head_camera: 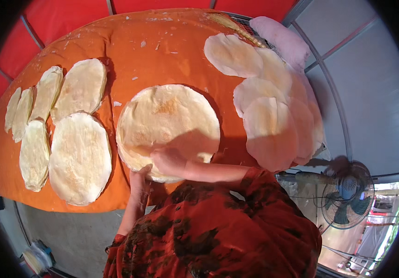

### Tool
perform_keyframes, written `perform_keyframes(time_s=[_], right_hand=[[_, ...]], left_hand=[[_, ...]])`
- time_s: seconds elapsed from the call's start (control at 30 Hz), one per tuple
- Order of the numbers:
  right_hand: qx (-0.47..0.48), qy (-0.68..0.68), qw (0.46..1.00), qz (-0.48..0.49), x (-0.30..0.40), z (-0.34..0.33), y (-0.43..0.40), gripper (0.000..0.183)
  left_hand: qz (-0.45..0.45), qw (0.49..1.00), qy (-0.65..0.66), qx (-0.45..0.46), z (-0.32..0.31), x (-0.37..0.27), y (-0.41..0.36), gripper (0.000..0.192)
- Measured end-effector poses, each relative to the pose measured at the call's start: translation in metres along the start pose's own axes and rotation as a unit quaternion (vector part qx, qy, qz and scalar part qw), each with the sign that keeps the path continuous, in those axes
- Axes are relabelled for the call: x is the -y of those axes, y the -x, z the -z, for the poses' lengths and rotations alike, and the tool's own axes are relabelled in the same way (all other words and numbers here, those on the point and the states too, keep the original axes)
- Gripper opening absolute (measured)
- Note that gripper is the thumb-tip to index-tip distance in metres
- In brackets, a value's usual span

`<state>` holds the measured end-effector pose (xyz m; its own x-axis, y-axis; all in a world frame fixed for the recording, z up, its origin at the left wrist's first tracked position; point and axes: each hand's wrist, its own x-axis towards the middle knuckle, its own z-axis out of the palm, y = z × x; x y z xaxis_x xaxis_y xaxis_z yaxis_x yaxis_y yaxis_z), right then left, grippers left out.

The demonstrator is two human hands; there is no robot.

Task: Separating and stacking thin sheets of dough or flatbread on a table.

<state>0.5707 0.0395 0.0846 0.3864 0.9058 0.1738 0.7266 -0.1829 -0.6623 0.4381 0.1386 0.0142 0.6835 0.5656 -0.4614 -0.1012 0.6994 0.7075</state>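
A tall stack of thin round flatbreads (168,114) lies on an orange cloth (150,52) right before me. My left hand (140,175) is at the stack's near left edge, its thumb on top; its other fingers are hidden, so its grip is unclear. Across the near part of the top flatbread lies my right hand (168,162), its fingers bent and partly hidden, touching the surface. Whether it pinches a sheet cannot be told. A brown toasted patch shows on the top flatbread, and shadow covers its near right part.
Several flatbread stacks (80,158) stand at the left. Overlapping single flatbreads (272,135) spread over the right side. Behind them are a straw whisk broom (237,27) and a pink bundle (283,41). A fan (348,196) stands at the lower right. Small flakes dot the cloth.
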Motion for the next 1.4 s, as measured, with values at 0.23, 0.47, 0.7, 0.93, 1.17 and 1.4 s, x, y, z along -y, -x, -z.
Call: perform_keyframes(time_s=[0.23, 0.47, 0.7, 0.93, 1.17, 1.4], right_hand=[[-0.168, -0.207, 0.916, -0.301, -0.138, 0.261, -0.021, 0.015], [-0.331, 0.387, 0.861, -0.004, -0.207, 0.264, 0.04, 0.043], [0.07, -0.082, 0.994, -0.001, -0.005, -0.009, 0.026, 0.063], [0.015, -0.133, 0.99, -0.045, -0.016, -0.032, 0.026, 0.029], [-0.049, -0.19, 0.96, -0.201, -0.024, -0.034, 0.031, 0.019], [-0.091, -0.247, 0.944, -0.2, -0.038, -0.045, 0.037, 0.016]], left_hand=[[0.023, 0.999, -0.001, -0.024, 0.021, -0.012, 0.013, 0.057], [0.119, 0.971, 0.166, 0.125, 0.048, -0.01, 0.006, 0.057], [0.11, 0.97, 0.132, 0.17, 0.038, -0.024, 0.001, 0.051], [0.089, 0.975, 0.169, 0.115, 0.041, -0.026, -0.004, 0.045], [0.09, 0.979, 0.142, 0.116, 0.046, -0.033, -0.004, 0.044], [0.097, 0.987, 0.096, 0.087, 0.034, -0.036, 0.004, 0.052]])
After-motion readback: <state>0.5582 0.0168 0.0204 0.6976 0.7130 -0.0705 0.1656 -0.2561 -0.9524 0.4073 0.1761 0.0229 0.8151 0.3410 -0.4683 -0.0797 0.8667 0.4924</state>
